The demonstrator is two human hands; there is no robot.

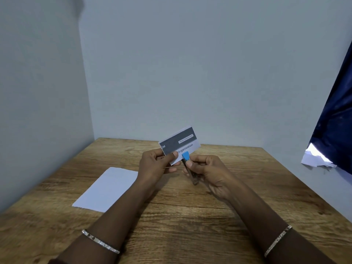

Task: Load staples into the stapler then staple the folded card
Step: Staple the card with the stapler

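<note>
Stapler [188,164] gripped in right hand [209,174], nose at folded card [179,144] pinched by left hand [156,166]; stapling apparently pending, loading unverifiable.

A plain indoor corner, most like a small desk spot in a home or office, though which of the two cannot be told. A wood-grain tabletop [190,216] is pushed into bare pale walls [190,73]. A white sheet of paper [106,189] lies on it, and a dark blue curtain [335,111] hangs at the right.
</note>
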